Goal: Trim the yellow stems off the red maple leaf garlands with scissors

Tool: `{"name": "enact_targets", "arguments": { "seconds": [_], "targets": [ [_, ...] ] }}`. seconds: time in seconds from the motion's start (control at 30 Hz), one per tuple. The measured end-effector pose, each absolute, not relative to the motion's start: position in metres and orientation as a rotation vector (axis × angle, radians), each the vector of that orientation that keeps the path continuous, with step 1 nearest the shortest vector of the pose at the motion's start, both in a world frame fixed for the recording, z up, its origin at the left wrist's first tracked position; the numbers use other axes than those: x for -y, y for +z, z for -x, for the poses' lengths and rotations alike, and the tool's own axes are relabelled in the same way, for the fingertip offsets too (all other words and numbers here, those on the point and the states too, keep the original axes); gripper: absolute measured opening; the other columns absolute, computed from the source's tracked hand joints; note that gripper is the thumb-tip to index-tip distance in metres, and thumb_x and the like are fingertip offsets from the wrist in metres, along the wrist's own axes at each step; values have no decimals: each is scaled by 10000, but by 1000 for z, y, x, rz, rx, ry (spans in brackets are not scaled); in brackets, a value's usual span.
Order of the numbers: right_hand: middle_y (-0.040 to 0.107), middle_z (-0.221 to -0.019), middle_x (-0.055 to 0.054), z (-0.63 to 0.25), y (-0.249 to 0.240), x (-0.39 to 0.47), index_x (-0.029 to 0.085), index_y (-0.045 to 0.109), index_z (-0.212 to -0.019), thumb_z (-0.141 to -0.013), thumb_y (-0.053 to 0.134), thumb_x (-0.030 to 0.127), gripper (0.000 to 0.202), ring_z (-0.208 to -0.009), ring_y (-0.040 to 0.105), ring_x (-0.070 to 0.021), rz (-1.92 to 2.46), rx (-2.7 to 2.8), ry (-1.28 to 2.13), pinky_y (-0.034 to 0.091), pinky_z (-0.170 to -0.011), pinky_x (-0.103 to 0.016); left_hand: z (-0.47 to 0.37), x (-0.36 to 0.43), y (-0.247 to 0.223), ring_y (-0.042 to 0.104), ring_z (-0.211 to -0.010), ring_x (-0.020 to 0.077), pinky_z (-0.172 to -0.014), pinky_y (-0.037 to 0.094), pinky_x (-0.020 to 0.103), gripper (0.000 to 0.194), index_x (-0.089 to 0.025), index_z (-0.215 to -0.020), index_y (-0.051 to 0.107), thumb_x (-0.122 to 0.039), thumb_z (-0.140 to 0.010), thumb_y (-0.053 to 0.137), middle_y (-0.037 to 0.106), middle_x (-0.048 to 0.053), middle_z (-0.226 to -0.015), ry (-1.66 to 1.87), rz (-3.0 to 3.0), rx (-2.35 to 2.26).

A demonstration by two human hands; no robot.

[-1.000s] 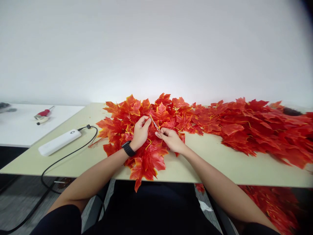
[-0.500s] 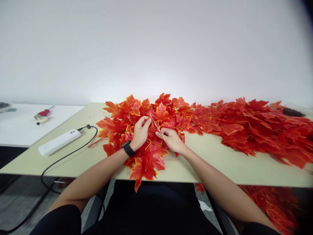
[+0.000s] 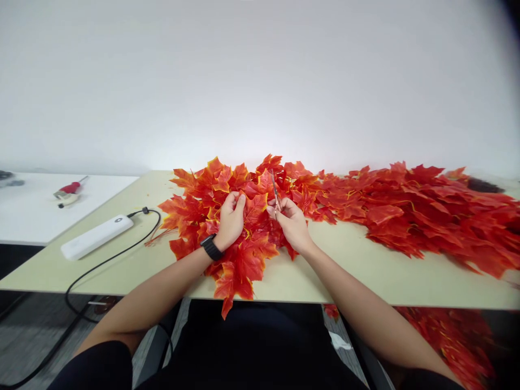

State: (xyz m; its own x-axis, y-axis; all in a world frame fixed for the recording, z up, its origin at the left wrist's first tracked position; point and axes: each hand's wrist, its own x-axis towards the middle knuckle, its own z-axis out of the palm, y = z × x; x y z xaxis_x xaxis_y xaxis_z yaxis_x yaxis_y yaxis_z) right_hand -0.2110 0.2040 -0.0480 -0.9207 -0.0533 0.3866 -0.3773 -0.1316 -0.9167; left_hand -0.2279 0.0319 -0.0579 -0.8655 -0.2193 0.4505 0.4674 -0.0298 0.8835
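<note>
Silver scissors (image 3: 275, 189) point up and away from me, with my right hand (image 3: 293, 225) closed around their handles. My left hand (image 3: 231, 222), a black watch on its wrist, has thumb and fingers closed on the artificial maple leaf garland (image 3: 254, 257). Exactly which stem or leaf it pinches is hidden. Red and orange leaves with yellow edges lie heaped under and around both hands, and some hang over the table's front edge. The scissor blades stand a little to the right of my left fingers, over the leaves.
More red leaves (image 3: 430, 216) are piled along the right of the pale table (image 3: 325, 281). On the left lies a white power bank (image 3: 97, 236) with a black cable (image 3: 91, 265). A red-handled tool (image 3: 71, 189) rests on the white table (image 3: 28, 216). Leaves (image 3: 450, 341) also lie below the table.
My right hand has moved right and slightly up with the scissors, whose blades now point more upright, away from my left fingers. My left hand has barely shifted.
</note>
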Motion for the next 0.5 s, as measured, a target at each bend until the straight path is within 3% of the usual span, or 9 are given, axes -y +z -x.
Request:
{"name": "enact_targets", "arguments": {
  "seconds": [0.13, 0.23, 0.33, 0.4, 0.5],
  "targets": [
    [549, -814, 14, 209, -44, -201, 202, 474, -742, -713, 882, 399, 454, -753, 492, -119, -446, 1869, 2215, 440, -756, -271, 222, -35, -55, 454, -660, 99, -662, 394, 229, 309, -190, -869, 577, -472, -952, 672, 525, -26, -754, -1978, 354, 1796],
    [509, -735, 33, 209, -45, -203, 202, 475, -739, -718, 864, 348, 416, -684, 439, -108, -418, 1872, 2219, 403, -696, -265, 217, -34, -51, 523, -675, 109, -687, 433, 241, 255, -193, -886, 559, -386, -904, 725, 582, -24, -761, -1986, 428, 1860],
    [519, -730, 31, 211, -47, -206, 203, 472, -746, -741, 829, 327, 378, -678, 443, -111, -441, 1883, 2199, 395, -684, -268, 214, -30, -43, 672, -974, 173, -911, 507, 308, 273, -201, -1092, 572, -256, -875, 728, 712, 45, -1044, -1794, 573, 1893],
    [513, -725, 31, 212, -49, -206, 205, 464, -749, -756, 810, 317, 364, -673, 441, -112, -485, 1890, 2186, 389, -673, -268, 212, -25, -37, 636, -1198, 212, -1058, 473, 367, 446, -214, -1277, 558, -191, -858, 708, 670, 92, -1319, -1533, 697, 1947],
    [501, -732, 29, 212, -51, -205, 205, 456, -755, -777, 790, 301, 349, -677, 441, -113, -556, 1911, 2163, 391, -673, -269, 212, -18, -31, 602, -1244, 247, -1098, 424, 422, 552, -233, -1382, 558, -192, -853, 708, 650, 91, -1382, -1137, 833, 2148]
  ]
}}
